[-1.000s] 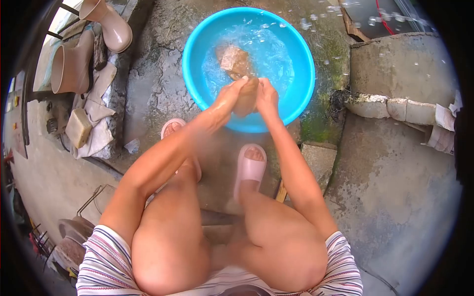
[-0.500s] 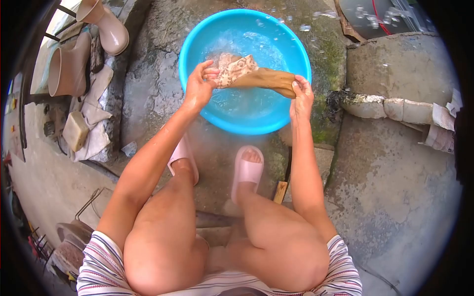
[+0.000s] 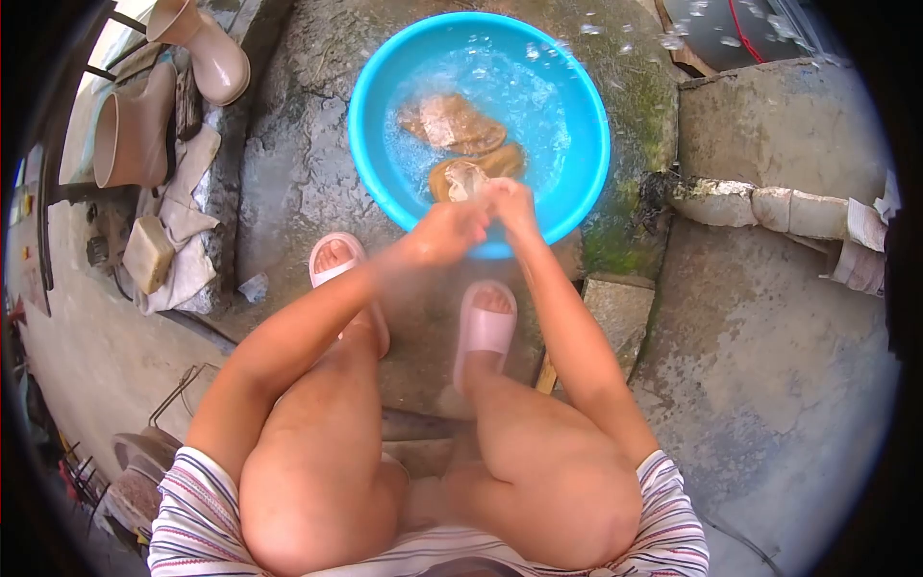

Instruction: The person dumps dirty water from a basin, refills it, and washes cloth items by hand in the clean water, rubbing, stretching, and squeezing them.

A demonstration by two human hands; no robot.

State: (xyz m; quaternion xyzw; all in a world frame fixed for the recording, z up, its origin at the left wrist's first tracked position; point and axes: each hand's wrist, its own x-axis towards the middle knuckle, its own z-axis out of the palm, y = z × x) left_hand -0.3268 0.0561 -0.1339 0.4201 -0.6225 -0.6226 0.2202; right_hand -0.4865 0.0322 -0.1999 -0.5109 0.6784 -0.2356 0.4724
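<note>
A round blue basin (image 3: 361,144) of water stands on the ground before me. Over its near side, my right hand (image 3: 511,204) is closed on a wet brown cloth (image 3: 505,159) with a pale patterned end. My left hand (image 3: 447,231) is beside it, fingers curled at the same cloth and blurred by motion. Part of this cloth is hidden behind the hands. Farther in, another brown cloth bundle (image 3: 452,123) with a pale patch lies in the water, touching no hand.
Pink slippers (image 3: 486,332) are on my feet, just short of the basin. Beige rubber boots (image 3: 216,62) and a soap-like block (image 3: 147,255) sit on a ledge at left. A pipe (image 3: 769,207) runs along the concrete at right. Water drops fly near the top.
Both hands have come together and moved toward me, to the basin's near edge. The cloth stretched between them is now bunched. The second brown bundle shows more plainly in the water.
</note>
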